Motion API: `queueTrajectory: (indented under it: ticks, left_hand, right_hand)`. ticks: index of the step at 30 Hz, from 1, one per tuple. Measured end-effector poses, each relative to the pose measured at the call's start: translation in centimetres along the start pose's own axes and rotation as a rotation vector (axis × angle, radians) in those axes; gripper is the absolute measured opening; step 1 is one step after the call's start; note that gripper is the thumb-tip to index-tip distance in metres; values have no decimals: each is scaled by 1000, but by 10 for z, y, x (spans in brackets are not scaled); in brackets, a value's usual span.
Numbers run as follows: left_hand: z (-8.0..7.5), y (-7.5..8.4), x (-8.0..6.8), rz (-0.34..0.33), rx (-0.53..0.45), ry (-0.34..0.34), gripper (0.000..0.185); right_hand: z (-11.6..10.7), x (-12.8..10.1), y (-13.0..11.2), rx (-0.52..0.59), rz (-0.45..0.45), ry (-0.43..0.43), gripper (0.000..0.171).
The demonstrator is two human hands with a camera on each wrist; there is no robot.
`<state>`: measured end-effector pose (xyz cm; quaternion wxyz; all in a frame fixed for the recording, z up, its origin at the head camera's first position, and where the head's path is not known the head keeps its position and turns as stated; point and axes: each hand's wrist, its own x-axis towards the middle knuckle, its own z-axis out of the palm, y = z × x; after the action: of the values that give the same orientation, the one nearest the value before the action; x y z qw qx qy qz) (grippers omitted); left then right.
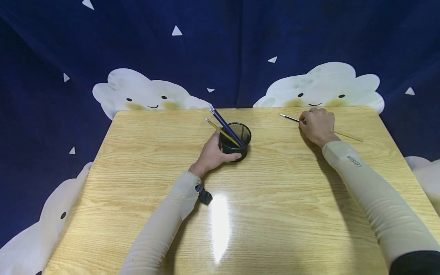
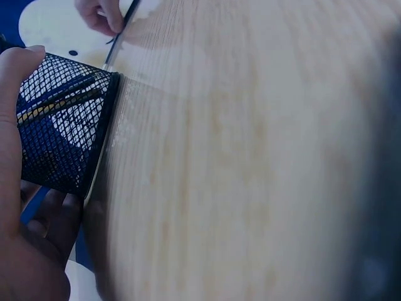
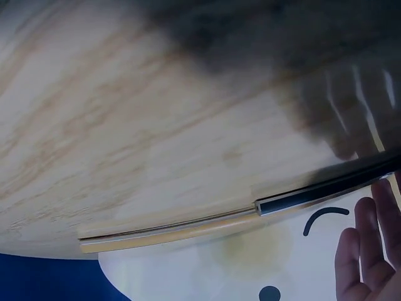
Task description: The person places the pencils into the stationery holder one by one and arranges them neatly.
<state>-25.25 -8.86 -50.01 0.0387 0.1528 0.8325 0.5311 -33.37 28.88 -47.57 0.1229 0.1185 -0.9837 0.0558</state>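
Observation:
My left hand point(image 1: 212, 153) grips a black mesh pen holder point(image 1: 245, 133) that stands upright on the table, thumb across its near side. Leaning in the holder are two dark blue pencils point(image 1: 225, 125) and a yellow pencil point(image 1: 214, 126), eraser ends up. At the back right, my right hand point(image 1: 317, 123) pinches a dark pencil point(image 1: 290, 117) with a white eraser end, low over the wood. A second yellow pencil point(image 1: 348, 136) sticks out on the hand's other side. In the right wrist view, fingertips point(image 3: 366, 216) show beside the dark pencil's shaft.
The light wooden table point(image 1: 268, 198) ends at the back against a dark blue curtain point(image 1: 213, 49) with printed clouds and white triangles. A wrist strap with a black module point(image 1: 205, 197) sits on my left sleeve. Glare lies on the near tabletop.

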Motion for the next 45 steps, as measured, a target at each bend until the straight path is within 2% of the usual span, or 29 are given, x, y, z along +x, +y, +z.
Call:
queueTrajectory:
  ticks: [7, 23, 33, 41, 45]
  left_hand:
    - [1, 0, 1, 21, 1, 7, 86]
    - [1, -1, 1, 11, 12, 12, 85]
    - [2, 0, 0, 7, 5, 7, 86]
    - [2, 0, 0, 5, 10, 13, 84]
    - [2, -1, 0, 12, 6, 15, 84]
  right_hand:
    - [0, 0, -2, -14, 39, -35, 16]
    - [-11, -2, -9, -5, 32, 3, 17]
    - [-18, -6, -13, 41, -35, 99, 16]
    - [-25, -7, -27, 80, -120, 208, 13]
    - [-31, -8, -36, 104, -125, 220, 13]
